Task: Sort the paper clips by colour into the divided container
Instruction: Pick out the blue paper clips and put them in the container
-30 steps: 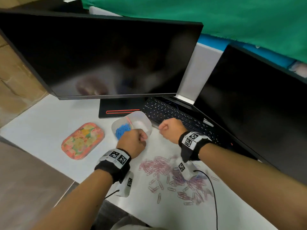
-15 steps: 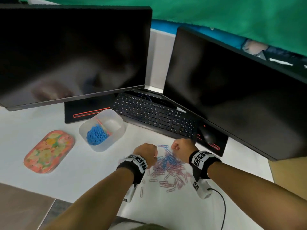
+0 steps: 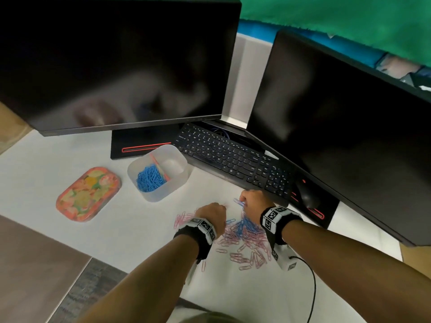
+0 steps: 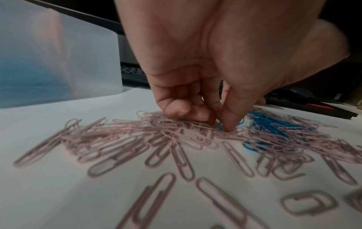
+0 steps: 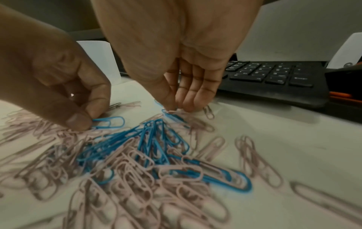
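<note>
A mixed pile of pink and blue paper clips (image 3: 242, 234) lies on the white table. The translucent divided container (image 3: 177, 183) stands to its far left, with blue clips (image 3: 150, 180) in its left compartment; the right compartment looks bare. My left hand (image 3: 221, 209) is down on the pile's left side. In the right wrist view its thumb and forefinger (image 5: 88, 122) pinch the end of a blue clip (image 5: 111, 122). My right hand (image 5: 175, 108) is at the pile's far edge, thumb and fingers pinching another blue clip (image 5: 172, 115).
A black keyboard (image 3: 233, 159) and a mouse (image 3: 305, 194) lie just beyond my right hand, under two dark monitors (image 3: 116, 61). A floral oval tray (image 3: 87, 194) sits left of the container. The table's front edge runs by my left forearm.
Both hands came back from the container to the pile and dropped onto it. Each now pinches a blue clip.
</note>
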`<state>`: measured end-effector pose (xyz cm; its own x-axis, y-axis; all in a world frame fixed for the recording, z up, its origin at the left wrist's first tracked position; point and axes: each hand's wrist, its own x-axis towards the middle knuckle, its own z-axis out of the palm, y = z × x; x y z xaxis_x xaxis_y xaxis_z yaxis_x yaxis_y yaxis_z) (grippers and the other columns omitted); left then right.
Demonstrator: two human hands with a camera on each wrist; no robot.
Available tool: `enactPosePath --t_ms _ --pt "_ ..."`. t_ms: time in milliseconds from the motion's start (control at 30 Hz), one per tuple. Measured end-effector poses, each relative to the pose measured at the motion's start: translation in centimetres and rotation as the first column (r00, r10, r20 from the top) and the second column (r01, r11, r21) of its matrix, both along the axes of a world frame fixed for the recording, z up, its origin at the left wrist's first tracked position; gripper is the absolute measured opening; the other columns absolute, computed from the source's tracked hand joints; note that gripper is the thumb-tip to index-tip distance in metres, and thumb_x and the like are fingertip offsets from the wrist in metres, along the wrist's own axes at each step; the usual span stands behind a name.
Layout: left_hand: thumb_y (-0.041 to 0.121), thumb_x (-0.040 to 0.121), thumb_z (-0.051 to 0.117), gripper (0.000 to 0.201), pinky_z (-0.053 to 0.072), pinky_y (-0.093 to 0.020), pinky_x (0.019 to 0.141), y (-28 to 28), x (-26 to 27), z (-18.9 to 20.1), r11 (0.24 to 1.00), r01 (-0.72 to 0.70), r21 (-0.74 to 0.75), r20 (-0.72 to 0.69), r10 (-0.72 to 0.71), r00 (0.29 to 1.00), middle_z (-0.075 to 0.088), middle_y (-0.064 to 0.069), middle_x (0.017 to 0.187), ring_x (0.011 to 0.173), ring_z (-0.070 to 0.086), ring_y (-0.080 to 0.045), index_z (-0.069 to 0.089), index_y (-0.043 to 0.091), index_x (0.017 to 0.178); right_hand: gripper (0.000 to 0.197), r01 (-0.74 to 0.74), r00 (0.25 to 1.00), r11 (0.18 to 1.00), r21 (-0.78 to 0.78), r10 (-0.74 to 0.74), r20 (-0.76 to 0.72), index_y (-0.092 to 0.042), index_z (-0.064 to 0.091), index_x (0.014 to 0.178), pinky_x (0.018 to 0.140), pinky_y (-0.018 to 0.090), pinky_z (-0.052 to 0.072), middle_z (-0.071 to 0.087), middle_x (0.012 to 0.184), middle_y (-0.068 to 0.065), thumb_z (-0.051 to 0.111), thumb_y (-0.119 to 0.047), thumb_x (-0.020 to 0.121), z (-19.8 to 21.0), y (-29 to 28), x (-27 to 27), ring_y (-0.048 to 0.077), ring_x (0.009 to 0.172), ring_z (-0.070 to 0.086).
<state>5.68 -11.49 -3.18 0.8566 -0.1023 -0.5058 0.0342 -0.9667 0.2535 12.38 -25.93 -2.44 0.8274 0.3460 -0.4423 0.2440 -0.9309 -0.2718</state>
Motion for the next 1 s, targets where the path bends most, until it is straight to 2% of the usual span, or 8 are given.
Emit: enactPosePath --t_ms 167,267,400,467,533,667,867,1000 --pt "0.015 0.085 0.050 0.021 0.053 -0.033 0.076 0.9 0.0 0.8 0.977 -0.164 -0.133 -0.033 0.161 0.986 0.065 -0.007 0.102 0.092 0.062 -0.028 0.063 0.014 0.101 0.022 0.038 0.999 0.999 0.031 -0.037 -0.039 -0.014 0.063 0.103 0.076 0.033 0.056 0.066 0.102 0.008 0.056 -0.003 0.086 -0.1 -0.3 -0.3 0.025 0.088 0.064" --pt "0.011 0.083 0.048 0.022 0.051 -0.030 0.075 1.8 0.4 1.1 0.898 -0.335 -0.287 -0.057 0.333 0.941 0.066 -0.006 0.100 0.090 0.062 -0.025 0.064 0.019 0.095 0.025 0.077 0.996 0.992 0.096 -0.072 -0.057 -0.014 0.064 0.104 0.070 0.025 0.050 0.065 0.095 0.007 0.053 -0.002 0.085 0.3 -0.7 -0.5 0.021 0.083 0.062" --pt "0.009 0.085 0.048 0.035 0.044 -0.021 0.075 2.6 0.7 0.7 0.793 -0.429 -0.433 -0.099 0.431 0.897 0.068 -0.001 0.098 0.085 0.059 -0.017 0.067 0.024 0.110 0.023 0.193 0.979 0.944 0.266 -0.168 -0.116 -0.011 0.069 0.095 0.070 0.020 0.044 0.058 0.074 -0.007 0.052 0.000 0.085 0.9 -0.5 -0.8 0.015 0.076 0.057" --pt "0.008 0.085 0.053 0.027 0.043 -0.018 0.068 2.7 0.8 0.7 0.681 -0.490 -0.544 -0.165 0.486 0.858 0.067 0.001 0.084 0.070 0.056 -0.012 0.073 0.022 0.098 0.017 0.282 0.952 0.887 0.365 -0.213 -0.218 -0.013 0.070 0.083 0.068 0.022 0.048 0.063 0.073 -0.005 0.057 -0.001 0.084 1.1 0.1 -1.1 0.014 0.073 0.061" --pt "0.003 0.085 0.058 0.020 0.043 -0.020 0.060 2.7 0.8 0.9 0.503 -0.570 -0.649 -0.290 0.530 0.797 0.063 0.000 0.068 0.058 0.051 -0.012 0.073 0.017 0.082 0.014 0.386 0.908 0.818 0.426 -0.255 -0.332 -0.015 0.069 0.076 0.061 0.027 0.053 0.069 0.073 0.004 0.064 -0.004 0.083 1.5 0.8 -1.3 0.016 0.066 0.064" --pt "0.006 0.086 0.063 0.017 0.047 -0.024 0.059 3.0 0.6 1.7 0.267 -0.637 -0.724 -0.406 0.581 0.705 0.067 -0.006 0.069 0.061 0.055 -0.016 0.072 0.016 0.076 0.001 0.476 0.856 0.745 0.467 -0.272 -0.439 -0.010 0.069 0.085 0.059 0.025 0.055 0.070 0.074 0.011 0.068 -0.009 0.085 2.3 2.0 -1.6 0.015 0.061 0.065" --pt "-0.003 0.078 0.067 0.012 0.051 -0.027 0.063 3.9 0.2 3.0 0.142 -0.611 -0.779 -0.360 0.697 0.620 0.073 -0.012 0.080 0.072 0.063 -0.020 0.069 0.008 0.077 0.005 0.477 0.856 0.700 0.532 -0.233 -0.461 -0.008 0.069 0.087 0.067 0.029 0.057 0.069 0.077 0.014 0.067 -0.005 0.084 3.2 3.7 -1.7 0.017 0.063 0.064" --pt "-0.005 0.076 0.069 0.020 0.048 -0.023 0.061 5.0 0.4 4.1 0.100 -0.584 -0.806 -0.341 0.727 0.596 0.073 -0.003 0.072 0.066 0.064 -0.013 0.064 0.011 0.087 0.004 0.451 0.866 0.688 0.568 -0.183 -0.466 -0.006 0.069 0.089 0.066 0.025 0.058 0.068 0.080 0.013 0.066 -0.007 0.087 4.2 4.9 -1.7 0.015 0.063 0.064"
